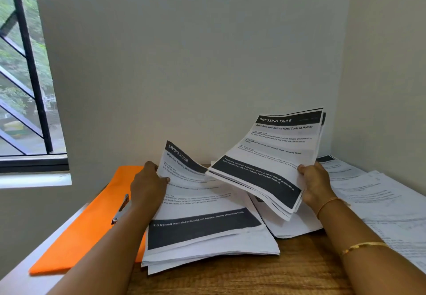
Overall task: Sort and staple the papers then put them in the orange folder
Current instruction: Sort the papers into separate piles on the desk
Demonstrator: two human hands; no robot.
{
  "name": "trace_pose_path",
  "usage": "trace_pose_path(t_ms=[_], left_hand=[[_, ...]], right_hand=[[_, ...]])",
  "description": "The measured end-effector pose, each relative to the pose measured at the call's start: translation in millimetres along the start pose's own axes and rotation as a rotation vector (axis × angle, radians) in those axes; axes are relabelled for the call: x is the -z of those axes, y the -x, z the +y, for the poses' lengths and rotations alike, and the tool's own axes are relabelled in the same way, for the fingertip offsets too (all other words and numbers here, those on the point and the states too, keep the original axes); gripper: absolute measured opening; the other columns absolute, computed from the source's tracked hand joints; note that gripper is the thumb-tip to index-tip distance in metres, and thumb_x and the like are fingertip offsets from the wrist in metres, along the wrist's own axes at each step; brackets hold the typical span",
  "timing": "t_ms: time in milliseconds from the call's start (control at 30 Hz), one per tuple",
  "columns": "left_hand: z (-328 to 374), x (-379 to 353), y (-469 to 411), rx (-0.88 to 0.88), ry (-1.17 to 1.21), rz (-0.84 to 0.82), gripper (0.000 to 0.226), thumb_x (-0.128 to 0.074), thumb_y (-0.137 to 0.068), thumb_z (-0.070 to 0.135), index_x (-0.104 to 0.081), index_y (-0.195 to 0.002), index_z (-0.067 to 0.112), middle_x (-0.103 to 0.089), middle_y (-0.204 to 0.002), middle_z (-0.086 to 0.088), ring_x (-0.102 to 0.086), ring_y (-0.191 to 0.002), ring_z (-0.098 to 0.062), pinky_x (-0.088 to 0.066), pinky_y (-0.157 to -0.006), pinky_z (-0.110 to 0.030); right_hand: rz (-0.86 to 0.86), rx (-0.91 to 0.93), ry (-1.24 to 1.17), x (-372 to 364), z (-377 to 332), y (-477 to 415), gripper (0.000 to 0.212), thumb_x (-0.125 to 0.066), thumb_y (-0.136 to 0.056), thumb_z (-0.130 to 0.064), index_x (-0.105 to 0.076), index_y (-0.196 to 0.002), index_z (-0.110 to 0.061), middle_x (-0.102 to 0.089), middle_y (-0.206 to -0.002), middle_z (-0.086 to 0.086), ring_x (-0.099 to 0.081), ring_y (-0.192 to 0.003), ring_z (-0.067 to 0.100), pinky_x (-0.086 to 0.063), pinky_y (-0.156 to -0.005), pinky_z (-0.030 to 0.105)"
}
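Sorting looks to be in mid-course, as I judge it from here. My left hand (148,179) pinches the upper left edge of the top sheet (184,179) of the LIVING ROOM pile (202,225) at lower centre of the frame and curls it up off the sheets below. My right hand (314,184) grasps the DRESSING TABLE bundle (272,156) by its right edge and holds it raised and tilted at centre right, above a further pile (297,225) lying flat on the counter (299,269).

More loose sheets (380,202) spread along the right edge of the frame, not squared up. The orange folder (87,225) lies flat at lower left, its right edge under the LIVING ROOM pile, with its metal clip (121,209) showing. I see no papers filed in it.

I can find no stapler in view, and I cannot tell whether any set is stapled. By my reckoning the papers are partly grouped by heading. Finishing the sort, all the stapling and the filing are still left.
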State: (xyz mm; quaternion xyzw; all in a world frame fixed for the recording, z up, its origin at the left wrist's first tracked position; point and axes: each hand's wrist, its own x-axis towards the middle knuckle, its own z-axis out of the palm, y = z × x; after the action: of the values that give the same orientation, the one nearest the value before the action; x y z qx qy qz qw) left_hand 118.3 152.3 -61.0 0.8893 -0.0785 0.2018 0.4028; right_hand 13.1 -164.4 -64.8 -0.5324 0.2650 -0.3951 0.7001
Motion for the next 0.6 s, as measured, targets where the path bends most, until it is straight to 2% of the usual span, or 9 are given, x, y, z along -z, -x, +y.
trace_pose_path(t_ms=[167, 233, 300, 400, 500, 600], left_hand=[[-5, 3, -4, 0.013, 0.07, 0.121, 0.018, -0.052, -0.095, 0.021, -0.056, -0.104, 0.006, -0.062, -0.103, -0.016, -0.048, -0.082, -0.025, -0.033, -0.066, -0.032], [-3, 6, -5, -0.001, 0.098, 0.18, 0.02, -0.049, -0.096, 0.022, -0.055, -0.105, 0.006, -0.062, -0.102, -0.017, -0.044, -0.079, -0.023, -0.03, -0.065, -0.031], [-1, 9, -5, 0.006, 0.146, 0.225, 0.023, -0.048, -0.097, 0.023, -0.055, -0.11, 0.006, -0.062, -0.104, -0.018, -0.048, -0.082, -0.027, -0.029, -0.065, -0.031], [-3, 11, -7, 0.04, 0.231, 0.279, 0.026, -0.049, -0.096, 0.024, -0.054, -0.113, 0.005, -0.062, -0.108, -0.021, -0.055, -0.096, -0.037, -0.033, -0.069, -0.033], [-5, 11, -8, 0.064, 0.324, 0.314, 0.024, -0.05, -0.096, 0.024, -0.053, -0.112, 0.006, -0.062, -0.109, -0.019, -0.057, -0.097, -0.036, -0.038, -0.072, -0.034], [-2, 14, -7, 0.1, 0.405, 0.366, 0.026, -0.049, -0.097, 0.021, -0.051, -0.115, 0.003, -0.06, -0.113, -0.02, -0.056, -0.101, -0.036, -0.034, -0.072, -0.031]], right_hand=[[-0.062, 0.005, 0.116, -2, 2, 2, 0.035, -0.046, -0.094, -0.002, -0.054, -0.127, -0.012, -0.058, -0.119, 0.015, -0.053, -0.101, 0.033, -0.047, -0.09, 0.043], [-0.088, 0.015, 0.142, -2, 1, 4, 0.035, -0.045, -0.094, -0.003, -0.053, -0.127, -0.011, -0.057, -0.114, 0.014, -0.053, -0.099, 0.033, -0.047, -0.084, 0.041], [-0.105, 0.023, 0.147, -3, 1, 4, 0.034, -0.045, -0.095, -0.003, -0.052, -0.128, -0.011, -0.057, -0.113, 0.014, -0.054, -0.099, 0.034, -0.047, -0.081, 0.04], [-0.116, 0.04, 0.156, -3, 1, 4, 0.034, -0.046, -0.095, -0.003, -0.052, -0.129, -0.01, -0.057, -0.114, 0.014, -0.054, -0.1, 0.033, -0.048, -0.084, 0.041], [-0.111, 0.073, 0.167, -2, 1, 2, 0.035, -0.046, -0.095, -0.004, -0.052, -0.13, -0.01, -0.057, -0.118, 0.014, -0.053, -0.1, 0.031, -0.047, -0.089, 0.04], [-0.057, 0.135, 0.236, 0, 3, 0, 0.036, -0.046, -0.095, -0.004, -0.053, -0.13, -0.009, -0.057, -0.122, 0.014, -0.052, -0.104, 0.032, -0.045, -0.096, 0.044]])
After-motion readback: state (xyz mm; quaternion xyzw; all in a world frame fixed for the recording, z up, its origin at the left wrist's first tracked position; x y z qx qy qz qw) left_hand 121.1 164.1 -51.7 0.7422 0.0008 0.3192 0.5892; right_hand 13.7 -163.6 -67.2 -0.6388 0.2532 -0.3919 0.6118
